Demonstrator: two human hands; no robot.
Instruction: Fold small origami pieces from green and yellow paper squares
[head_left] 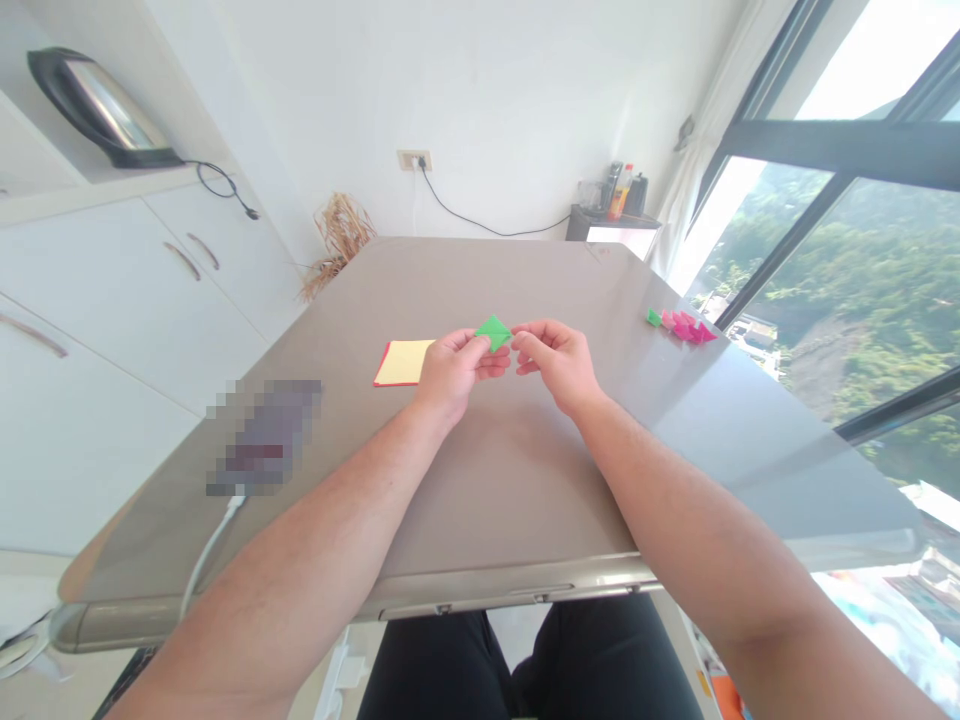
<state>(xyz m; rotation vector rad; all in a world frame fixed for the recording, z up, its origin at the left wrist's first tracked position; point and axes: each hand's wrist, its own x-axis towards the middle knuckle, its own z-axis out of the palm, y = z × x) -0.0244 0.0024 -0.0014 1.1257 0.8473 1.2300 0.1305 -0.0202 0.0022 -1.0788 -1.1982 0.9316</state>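
A small green folded paper (493, 332), shaped like a diamond, is pinched between the thumb and fingers of my left hand (454, 368) above the middle of the table. At the paper's right corner, the thumb and forefinger of my right hand (553, 358) are pressed together on the tip. Partly behind my left hand lies a stack of square paper (403, 363), pale yellow on top with a red edge. Over by the window side, several pink folded paper pieces (691, 328) sit in a row with a green folded piece (654, 318) at its end.
The grey-brown table (510, 480) spans the view. A blurred-out device (266, 435) with a white cable (210, 555) lies at the left. Bottles (621, 190) stand on a small cabinet by the far wall. A kettle (112, 110) is on the left counter.
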